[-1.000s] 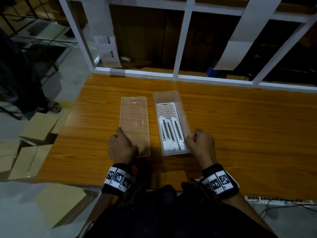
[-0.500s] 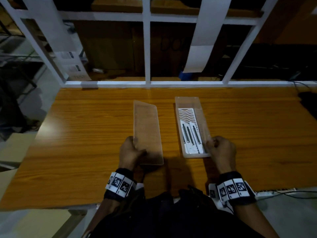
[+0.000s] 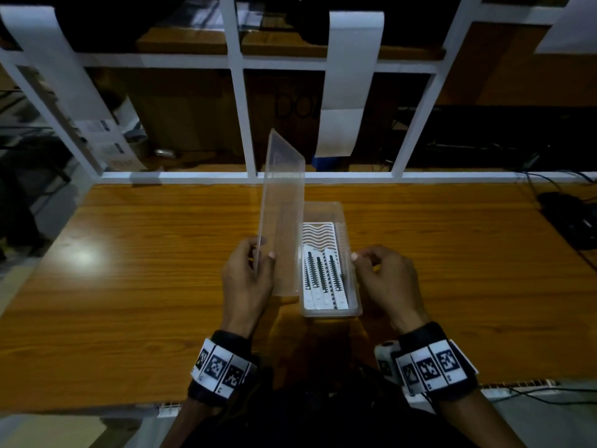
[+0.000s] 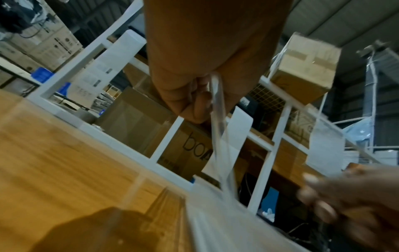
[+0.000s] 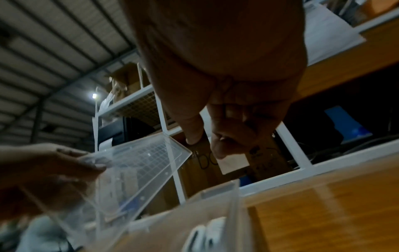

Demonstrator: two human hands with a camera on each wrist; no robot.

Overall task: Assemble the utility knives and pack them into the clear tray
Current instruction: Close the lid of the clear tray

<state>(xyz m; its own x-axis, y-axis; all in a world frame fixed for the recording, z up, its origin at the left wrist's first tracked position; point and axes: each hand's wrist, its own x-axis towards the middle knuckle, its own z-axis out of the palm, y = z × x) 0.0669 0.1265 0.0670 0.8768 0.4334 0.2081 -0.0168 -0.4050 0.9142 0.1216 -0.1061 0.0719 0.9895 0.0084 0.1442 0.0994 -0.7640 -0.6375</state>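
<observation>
A clear tray [image 3: 324, 207] lies on the wooden table [image 3: 129, 286] and holds several white utility knives [image 3: 323, 279] with black toothed sliders, side by side. My left hand [image 3: 263, 250] pinches the near left edge of a clear lid [image 3: 284, 221], which stands steeply tilted on its long edge against the tray's left side. The left wrist view shows the lid [image 4: 218, 129] edge-on between my thumb and fingers. My right hand [image 3: 363, 255] hovers at the tray's right wall with thumb and fingers slightly apart, nothing between them. From the right wrist I see the lid [image 5: 138, 163] and the tray wall [image 5: 233, 204].
A white frame [image 3: 240, 124] with hanging paper strips [image 3: 345, 85] rises along the table's far edge, with cardboard boxes behind it. Black cables and a dark device [image 3: 568, 218] lie at the table's far right. Bare tabletop spreads left and right of the tray.
My left hand has lifted the lid from lying flat to standing steeply, and moved it right against the tray. My right hand has come off the tray's near corner and risen to its right wall.
</observation>
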